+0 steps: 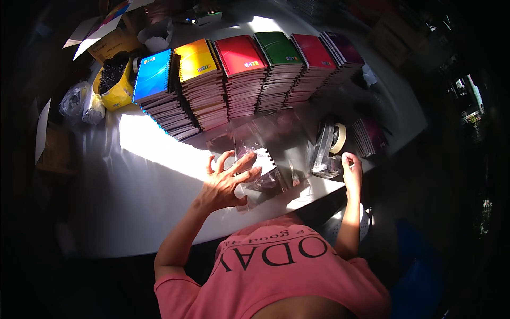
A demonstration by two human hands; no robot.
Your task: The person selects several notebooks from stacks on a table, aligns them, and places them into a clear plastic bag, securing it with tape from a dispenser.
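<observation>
My left hand is spread open over clear plastic sleeves near the table's front edge. Beneath its fingertips lies a small white spiral-bound pad, partly covered by the plastic and my fingers. To the right, beside a tape dispenser, my right hand has its fingers curled together. Whatever they may pinch is too small to make out. A roll of pale tape sits on the dispenser.
Tall stacks of spiral notebooks run along the back: blue, yellow, red, green, another red and purple. A purple notebook lies right of the dispenser. A yellow container of black pieces stands left.
</observation>
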